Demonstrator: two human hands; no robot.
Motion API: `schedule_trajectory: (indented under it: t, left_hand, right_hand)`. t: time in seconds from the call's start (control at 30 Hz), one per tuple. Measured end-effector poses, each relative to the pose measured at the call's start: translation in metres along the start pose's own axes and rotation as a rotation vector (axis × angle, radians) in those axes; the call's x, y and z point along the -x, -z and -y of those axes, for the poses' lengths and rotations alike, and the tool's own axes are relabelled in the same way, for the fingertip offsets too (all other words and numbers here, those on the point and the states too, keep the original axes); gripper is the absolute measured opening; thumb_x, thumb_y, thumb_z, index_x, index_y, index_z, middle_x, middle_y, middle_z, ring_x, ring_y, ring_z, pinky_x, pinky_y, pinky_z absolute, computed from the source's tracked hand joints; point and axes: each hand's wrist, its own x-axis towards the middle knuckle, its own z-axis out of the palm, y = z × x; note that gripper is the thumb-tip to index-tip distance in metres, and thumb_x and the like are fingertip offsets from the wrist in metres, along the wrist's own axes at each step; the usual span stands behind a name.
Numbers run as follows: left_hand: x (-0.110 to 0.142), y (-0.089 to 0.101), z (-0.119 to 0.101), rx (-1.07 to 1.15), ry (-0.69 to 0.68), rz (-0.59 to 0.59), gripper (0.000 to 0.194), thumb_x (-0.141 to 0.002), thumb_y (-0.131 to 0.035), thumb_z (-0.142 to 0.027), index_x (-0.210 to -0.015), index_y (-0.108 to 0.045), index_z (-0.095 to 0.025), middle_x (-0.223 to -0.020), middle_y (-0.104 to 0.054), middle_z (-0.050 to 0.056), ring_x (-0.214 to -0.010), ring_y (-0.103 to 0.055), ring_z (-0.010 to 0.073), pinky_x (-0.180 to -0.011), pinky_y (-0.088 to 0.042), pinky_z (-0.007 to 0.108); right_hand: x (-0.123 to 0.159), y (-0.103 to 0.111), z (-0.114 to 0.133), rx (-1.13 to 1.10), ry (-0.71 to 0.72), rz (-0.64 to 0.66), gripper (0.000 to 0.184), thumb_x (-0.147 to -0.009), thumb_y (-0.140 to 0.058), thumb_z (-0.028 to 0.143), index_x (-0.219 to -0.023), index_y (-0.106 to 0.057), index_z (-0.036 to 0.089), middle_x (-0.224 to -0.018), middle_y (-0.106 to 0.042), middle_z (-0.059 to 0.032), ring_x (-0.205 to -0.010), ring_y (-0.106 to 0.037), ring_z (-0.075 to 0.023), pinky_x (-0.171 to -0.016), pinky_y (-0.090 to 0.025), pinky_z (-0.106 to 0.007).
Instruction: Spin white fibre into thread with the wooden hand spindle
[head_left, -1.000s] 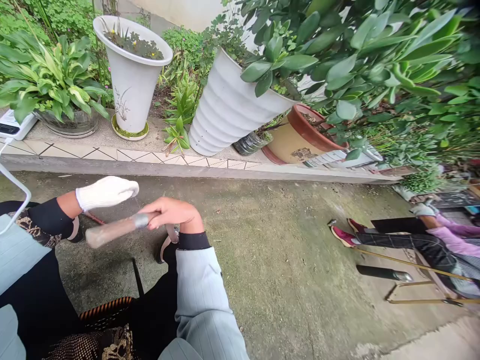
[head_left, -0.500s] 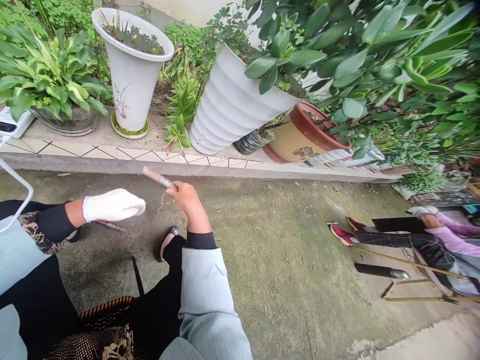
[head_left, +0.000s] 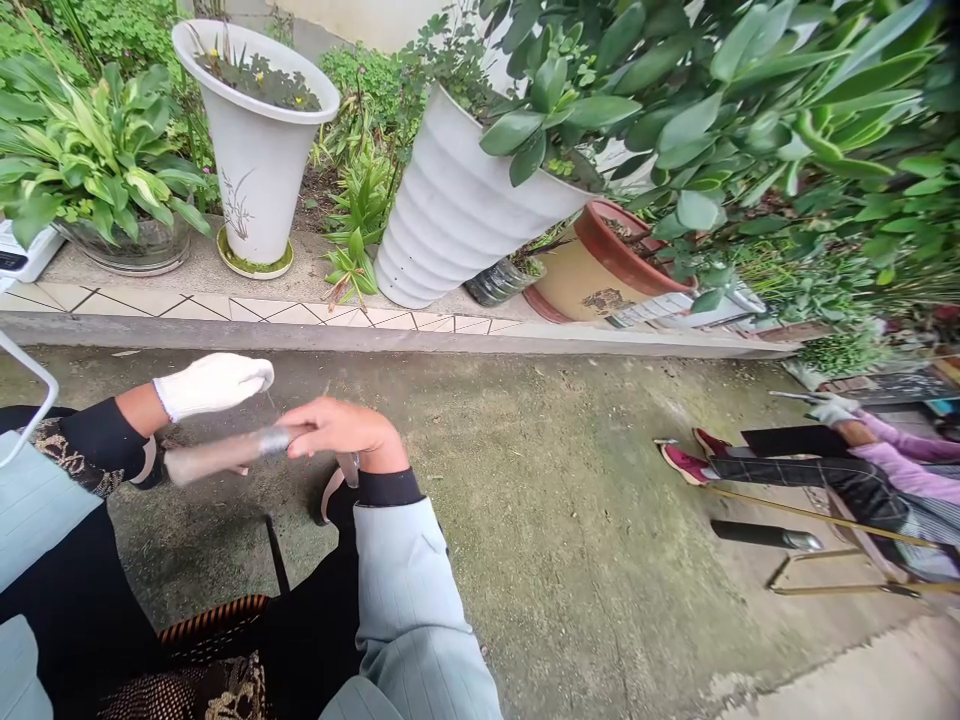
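Wooden handle [head_left: 217, 458], near-horiz., butt end twd white-gloved L hand [head_left: 214, 386], its grip unclear; bare R hand [head_left: 337, 430] closed on metal ferrule [head_left: 274, 440].

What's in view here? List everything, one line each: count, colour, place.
Flared planter: 1, white, upright on the tiled ledge, upper left.
Ribbed planter: 1, white, tilted on the ledge, centre.
Glazed pot: 1, tan with terracotta rim, on the ledge, right of centre.
Glass bowl planter: 1, green-leaved plant, ledge, far left.
Concrete ground: 1, grey with green moss, below the ledge.
Dark cylinder: 1, black with metal end, on the ground, right.
Seated person: 1, lilac sleeves, dark plaid trousers, red shoes, far right.
Wooden tool handle: 1, brown with metal ferrule, in the right hand.
Left hand: 1, white knit glove, left.
Right hand: 1, bare, centre.
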Motion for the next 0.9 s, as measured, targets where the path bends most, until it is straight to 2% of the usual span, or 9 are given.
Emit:
schedule_trajectory:
  t: [0.13,0.23,0.4,0.53,0.63,0.73,0.8,0.83,0.9]
  left_hand:
    - [0.004,-0.009,-0.016,0.026,-0.08,0.07,0.031,-0.095,-0.033,-0.031,-0.096,-0.061,-0.017,-0.092,-0.067,0.005,-0.075,-0.059,0.0162,-0.069,-0.04,0.025]
    - [0.007,-0.009,-0.028,0.022,-0.197,0.058,0.03,-0.097,-0.034,-0.029,-0.094,-0.06,-0.017,-0.09,-0.067,0.004,-0.073,-0.058,0.0152,-0.068,-0.038,0.025]
    - [0.005,-0.009,-0.035,-0.023,-0.32,0.0,0.025,-0.096,-0.036,-0.027,-0.091,-0.059,-0.018,-0.083,-0.067,0.002,-0.066,-0.056,0.0141,-0.064,-0.036,0.025]
    - [0.001,-0.012,-0.032,-0.098,-0.309,-0.053,0.028,-0.094,-0.036,-0.028,-0.088,-0.061,-0.019,-0.079,-0.067,0.003,-0.065,-0.057,0.0159,-0.063,-0.038,0.027]
    - [-0.002,-0.008,-0.025,-0.121,-0.22,-0.09,0.029,-0.092,-0.037,-0.031,-0.089,-0.063,-0.02,-0.078,-0.067,0.003,-0.067,-0.059,0.0165,-0.064,-0.04,0.026]
    - [-0.005,0.005,-0.017,-0.06,-0.119,-0.113,0.031,-0.091,-0.035,-0.033,-0.094,-0.063,-0.02,-0.09,-0.067,0.004,-0.078,-0.062,0.0178,-0.071,-0.044,0.027]
    - [-0.006,0.012,-0.014,0.003,-0.066,-0.091,0.031,-0.091,-0.034,-0.032,-0.097,-0.062,-0.02,-0.093,-0.067,0.004,-0.08,-0.062,0.019,-0.072,-0.044,0.028]
    - [-0.006,0.014,-0.014,0.029,-0.05,-0.073,0.03,-0.091,-0.034,-0.031,-0.097,-0.062,-0.02,-0.091,-0.067,0.004,-0.079,-0.062,0.019,-0.072,-0.045,0.028]
    - [-0.006,0.012,-0.015,0.071,-0.051,-0.037,0.028,-0.091,-0.035,-0.03,-0.095,-0.061,-0.02,-0.089,-0.067,0.003,-0.076,-0.062,0.0177,-0.07,-0.044,0.027]
  right_hand:
    - [0.027,0.024,-0.014,-0.197,0.064,-0.79,0.027,-0.077,-0.059,0.042,-0.076,-0.054,0.015,-0.068,-0.053,0.0022,-0.055,-0.044,-0.007,-0.055,-0.037,-0.021]
    - [0.03,0.032,-0.027,-0.049,-0.132,-1.013,0.024,-0.078,-0.056,0.039,-0.074,-0.054,0.016,-0.063,-0.051,0.0027,-0.055,-0.044,-0.0085,-0.054,-0.035,-0.022]
    - [0.02,0.028,-0.029,0.439,-0.499,-0.942,0.021,-0.081,-0.056,0.037,-0.085,-0.064,0.018,-0.075,-0.063,-0.0029,-0.068,-0.053,-0.0144,-0.062,-0.035,-0.025]
    - [0.006,0.018,-0.026,0.634,-0.686,-0.67,0.022,-0.081,-0.058,0.037,-0.09,-0.067,0.018,-0.092,-0.068,-0.0089,-0.08,-0.058,-0.0183,-0.063,-0.036,-0.026]
    - [-0.003,0.007,-0.024,0.612,-0.619,-0.287,0.016,-0.077,-0.062,0.031,-0.083,-0.066,0.016,-0.085,-0.067,-0.0073,-0.072,-0.057,-0.0156,-0.059,-0.036,-0.024]
    - [0.0,0.0,-0.014,0.275,-0.304,0.048,0.017,-0.078,-0.061,0.032,-0.081,-0.063,0.015,-0.07,-0.059,0.0,-0.061,-0.051,-0.0098,-0.057,-0.037,-0.021]
    - [0.01,0.001,-0.006,0.007,-0.065,-0.002,0.025,-0.077,-0.063,0.039,-0.087,-0.061,0.016,-0.069,-0.056,0.0023,-0.059,-0.049,-0.0083,-0.057,-0.039,-0.02]
    - [0.017,0.004,-0.004,-0.094,0.039,-0.137,0.031,-0.075,-0.065,0.041,-0.09,-0.06,0.016,-0.071,-0.056,0.0022,-0.06,-0.049,-0.0081,-0.058,-0.04,-0.021]
    - [0.029,0.012,-0.002,-0.238,0.191,-0.571,0.033,-0.076,-0.062,0.046,-0.084,-0.056,0.015,-0.068,-0.052,0.0024,-0.056,-0.044,-0.007,-0.055,-0.038,-0.021]
